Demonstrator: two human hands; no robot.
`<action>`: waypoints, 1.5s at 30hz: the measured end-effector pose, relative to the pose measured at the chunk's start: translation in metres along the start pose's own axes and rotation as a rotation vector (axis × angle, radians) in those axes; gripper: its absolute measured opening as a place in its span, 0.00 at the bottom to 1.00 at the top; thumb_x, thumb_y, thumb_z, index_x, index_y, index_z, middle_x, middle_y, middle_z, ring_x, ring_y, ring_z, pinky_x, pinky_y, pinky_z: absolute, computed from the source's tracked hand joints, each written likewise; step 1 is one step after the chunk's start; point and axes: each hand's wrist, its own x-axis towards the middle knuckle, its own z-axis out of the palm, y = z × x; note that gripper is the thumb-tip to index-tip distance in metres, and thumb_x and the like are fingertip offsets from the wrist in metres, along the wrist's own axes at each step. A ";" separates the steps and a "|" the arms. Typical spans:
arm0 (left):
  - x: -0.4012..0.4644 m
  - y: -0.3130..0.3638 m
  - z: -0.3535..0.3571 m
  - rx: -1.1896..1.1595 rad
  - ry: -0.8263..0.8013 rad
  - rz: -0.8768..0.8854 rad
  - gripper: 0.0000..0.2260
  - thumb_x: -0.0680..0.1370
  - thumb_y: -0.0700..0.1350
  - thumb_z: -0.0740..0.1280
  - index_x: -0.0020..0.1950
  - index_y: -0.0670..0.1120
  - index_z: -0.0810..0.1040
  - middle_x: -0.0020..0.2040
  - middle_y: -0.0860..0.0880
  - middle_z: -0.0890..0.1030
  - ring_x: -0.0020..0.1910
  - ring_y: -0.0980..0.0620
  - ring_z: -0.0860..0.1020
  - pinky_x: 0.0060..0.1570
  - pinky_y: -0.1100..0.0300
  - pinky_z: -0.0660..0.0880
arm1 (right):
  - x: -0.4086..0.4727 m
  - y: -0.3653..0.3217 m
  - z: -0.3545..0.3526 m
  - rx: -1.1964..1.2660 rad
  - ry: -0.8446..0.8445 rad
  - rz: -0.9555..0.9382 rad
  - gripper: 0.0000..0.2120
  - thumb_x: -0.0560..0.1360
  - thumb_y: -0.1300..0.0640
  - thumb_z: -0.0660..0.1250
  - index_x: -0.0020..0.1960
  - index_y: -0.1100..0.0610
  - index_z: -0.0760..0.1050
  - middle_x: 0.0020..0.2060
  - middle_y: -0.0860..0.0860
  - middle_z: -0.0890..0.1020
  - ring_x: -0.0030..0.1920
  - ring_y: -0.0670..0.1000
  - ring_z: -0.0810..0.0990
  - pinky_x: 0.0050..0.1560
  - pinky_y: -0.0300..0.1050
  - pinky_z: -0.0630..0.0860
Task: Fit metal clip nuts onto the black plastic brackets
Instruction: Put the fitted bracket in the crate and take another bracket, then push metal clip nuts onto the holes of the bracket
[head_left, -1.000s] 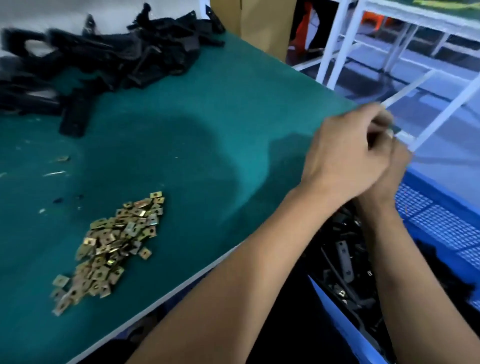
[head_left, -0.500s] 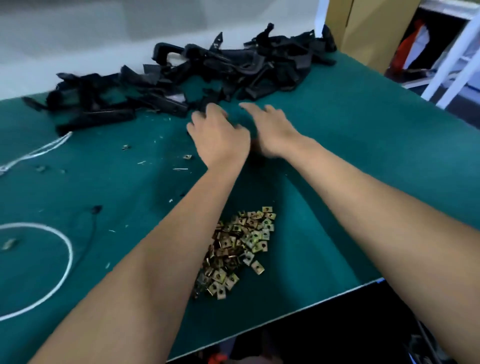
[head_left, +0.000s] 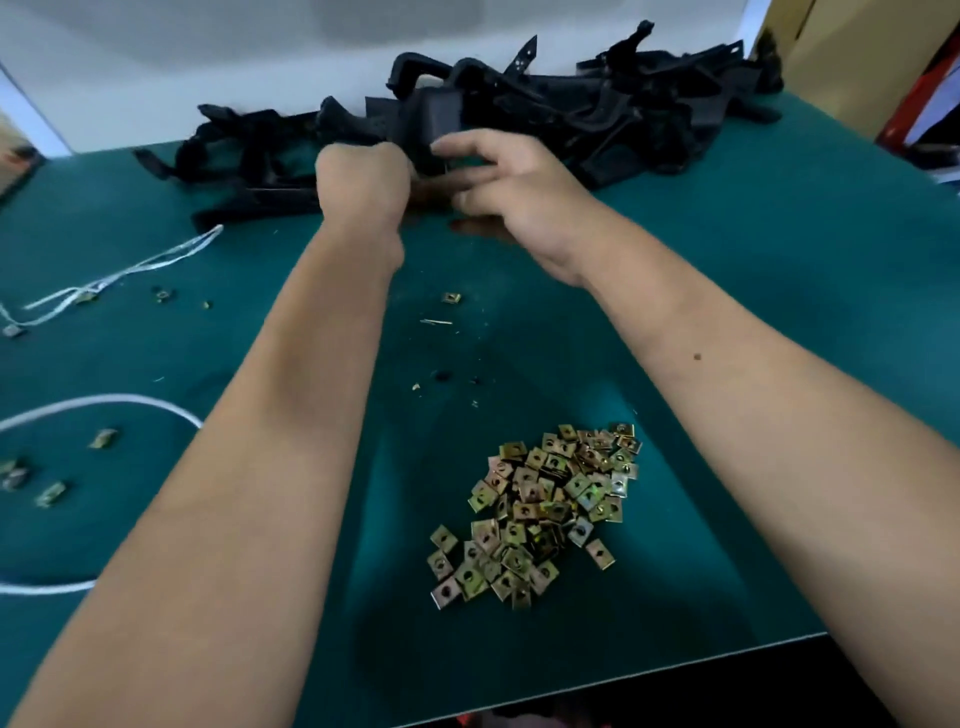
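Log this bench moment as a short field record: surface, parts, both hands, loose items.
surface: green mat
brackets: black pile at far edge
clip nuts: heap near front edge, untouched
left hand: fist curled at pile's near edge; what it grips is hidden
right hand: fingers curled round a black bracket
stray nuts: a few on mat at left
cord: white cord at left
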 end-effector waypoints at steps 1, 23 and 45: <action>-0.003 -0.003 -0.010 -0.043 -0.013 0.006 0.06 0.78 0.34 0.63 0.50 0.40 0.78 0.46 0.43 0.81 0.41 0.46 0.80 0.35 0.58 0.77 | -0.003 -0.002 -0.004 -0.063 0.008 -0.009 0.18 0.78 0.70 0.65 0.65 0.56 0.76 0.54 0.56 0.86 0.56 0.55 0.85 0.53 0.51 0.81; -0.008 -0.080 -0.086 0.459 0.073 0.224 0.29 0.83 0.58 0.59 0.83 0.53 0.58 0.74 0.43 0.73 0.75 0.42 0.65 0.74 0.52 0.60 | -0.049 0.047 0.008 -0.755 0.073 0.008 0.08 0.83 0.56 0.66 0.48 0.56 0.81 0.37 0.48 0.82 0.33 0.42 0.79 0.36 0.32 0.71; -0.053 -0.088 -0.057 0.722 -0.322 0.663 0.48 0.68 0.73 0.68 0.82 0.55 0.57 0.64 0.53 0.80 0.66 0.50 0.72 0.58 0.59 0.66 | -0.064 0.049 0.011 -0.081 0.327 -0.068 0.14 0.71 0.64 0.77 0.53 0.50 0.81 0.40 0.49 0.87 0.44 0.48 0.85 0.49 0.43 0.82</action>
